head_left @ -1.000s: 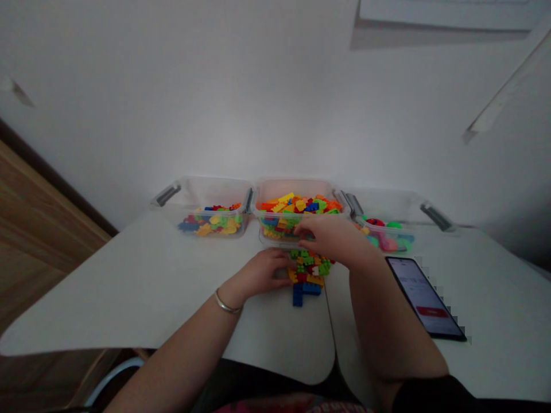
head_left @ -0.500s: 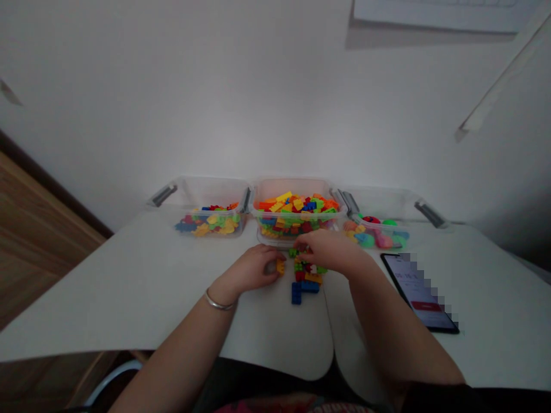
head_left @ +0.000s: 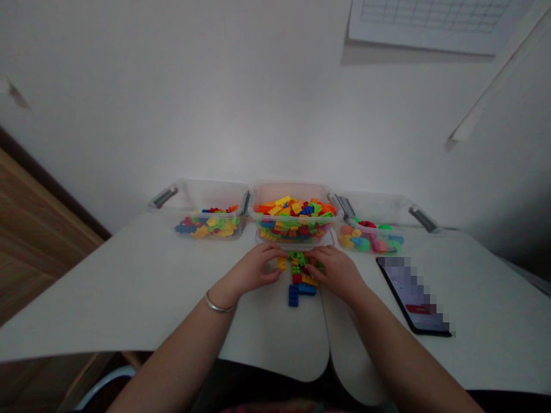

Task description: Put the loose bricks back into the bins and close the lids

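Between left hand (head_left: 255, 268) and right hand (head_left: 338, 272), colourful toy bricks (head_left: 297, 279)

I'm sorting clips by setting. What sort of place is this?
Most likely a play or activity corner indoors, though home or classroom I can't tell: a white tabletop against a plain wall, clear bins of colourful pieces, and toy bricks out in front of them.

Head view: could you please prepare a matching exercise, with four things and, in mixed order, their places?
1. Blue bricks
2. Phone
3. Bracelet
4. Paper sheet

A. on the table, right of the right hand
B. on the wall
C. at the near end of the brick group
D. around the left wrist

Pairs: 1-C, 2-A, 3-D, 4-B
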Demonstrator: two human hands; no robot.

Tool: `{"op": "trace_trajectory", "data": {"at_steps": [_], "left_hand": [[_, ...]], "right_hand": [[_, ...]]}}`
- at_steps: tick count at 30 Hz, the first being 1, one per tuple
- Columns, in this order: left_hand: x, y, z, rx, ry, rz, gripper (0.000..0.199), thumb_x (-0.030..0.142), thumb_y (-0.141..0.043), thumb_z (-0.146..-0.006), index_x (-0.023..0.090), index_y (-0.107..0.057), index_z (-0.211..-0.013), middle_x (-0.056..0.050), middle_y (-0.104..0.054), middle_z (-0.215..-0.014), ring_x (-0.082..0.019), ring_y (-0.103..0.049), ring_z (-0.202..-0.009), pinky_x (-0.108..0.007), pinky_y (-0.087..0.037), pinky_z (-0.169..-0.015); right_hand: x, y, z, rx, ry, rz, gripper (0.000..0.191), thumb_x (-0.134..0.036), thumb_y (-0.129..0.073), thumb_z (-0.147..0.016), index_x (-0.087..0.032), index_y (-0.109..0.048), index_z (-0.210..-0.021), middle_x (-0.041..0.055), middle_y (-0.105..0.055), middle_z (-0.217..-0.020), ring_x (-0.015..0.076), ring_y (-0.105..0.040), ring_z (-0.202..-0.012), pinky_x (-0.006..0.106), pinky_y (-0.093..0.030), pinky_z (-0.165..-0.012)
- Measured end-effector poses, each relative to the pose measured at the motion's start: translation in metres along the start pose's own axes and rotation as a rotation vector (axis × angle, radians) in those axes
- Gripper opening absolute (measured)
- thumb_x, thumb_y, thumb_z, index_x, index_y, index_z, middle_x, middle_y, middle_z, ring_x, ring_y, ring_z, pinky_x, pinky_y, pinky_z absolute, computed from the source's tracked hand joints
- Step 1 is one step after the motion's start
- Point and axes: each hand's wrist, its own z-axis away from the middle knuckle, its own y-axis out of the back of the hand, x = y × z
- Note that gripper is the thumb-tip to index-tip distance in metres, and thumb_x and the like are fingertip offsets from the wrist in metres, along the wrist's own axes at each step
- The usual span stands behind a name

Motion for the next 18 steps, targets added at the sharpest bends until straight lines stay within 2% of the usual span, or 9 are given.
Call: {"op": "trace_trajectory", "data": {"at_steps": [6,8,10,15,18], "left_hand": [[0.022,0.005,-0.007,0.481,-0.011,0.107,0.026,0.024,-0.064,-0.083,0.022,-0.065,-0.109,-0.010,-0.066,-0.115,-0.023,-0.060,-0.111,-0.042,-0.047,-0.103],[0.032,0.011,-0.015,0.573,0.010,0.078,0.028,0.026,-0.063,-0.085,0.023,-0.064,-0.113,-0.010,-0.065,-0.120,-0.023,-0.059,-0.114,-0.041,-0.045,-0.106],[0.040,0.019,-0.027,0.558,0.010,-0.035,0.032,0.026,-0.064,-0.085,0.022,-0.065,-0.118,-0.009,-0.067,-0.121,-0.025,-0.058,-0.117,-0.042,-0.042,-0.108],[0.047,0.033,-0.068,0.339,0.009,-0.298,0.035,0.026,-0.062,-0.087,0.020,-0.070,-0.121,-0.012,-0.069,-0.124,-0.027,-0.060,-0.116,-0.043,-0.043,-0.105],[0.046,0.037,-0.087,0.237,0.077,-0.477,0.034,0.029,-0.058,-0.091,0.021,-0.071,-0.122,-0.010,-0.071,-0.123,-0.026,-0.061,-0.117,-0.044,-0.042,-0.108]], "right_hand": [[0.005,-0.022,-0.002,0.153,0.033,-0.183,0.018,-0.025,-0.062,-0.090,-0.019,-0.072,-0.103,0.0097,-0.075,-0.103,0.0241,-0.065,-0.097,0.041,-0.052,-0.090],[0.008,-0.028,-0.004,0.179,0.043,-0.262,0.019,-0.024,-0.059,-0.090,-0.020,-0.072,-0.104,0.0092,-0.075,-0.103,0.0233,-0.065,-0.098,0.041,-0.052,-0.091],[0.011,-0.031,-0.004,0.201,0.036,-0.314,0.019,-0.023,-0.057,-0.091,-0.020,-0.073,-0.102,0.0091,-0.075,-0.101,0.0229,-0.066,-0.097,0.041,-0.052,-0.091],[0.013,-0.035,-0.004,0.239,0.029,-0.353,0.020,-0.021,-0.055,-0.090,-0.018,-0.073,-0.099,0.0096,-0.075,-0.098,0.0229,-0.065,-0.095,0.041,-0.052,-0.089],[0.018,-0.040,-0.005,0.260,0.034,-0.372,0.020,-0.021,-0.056,-0.089,-0.019,-0.074,-0.097,0.0088,-0.076,-0.096,0.0232,-0.066,-0.093,0.041,-0.052,-0.087]]}}
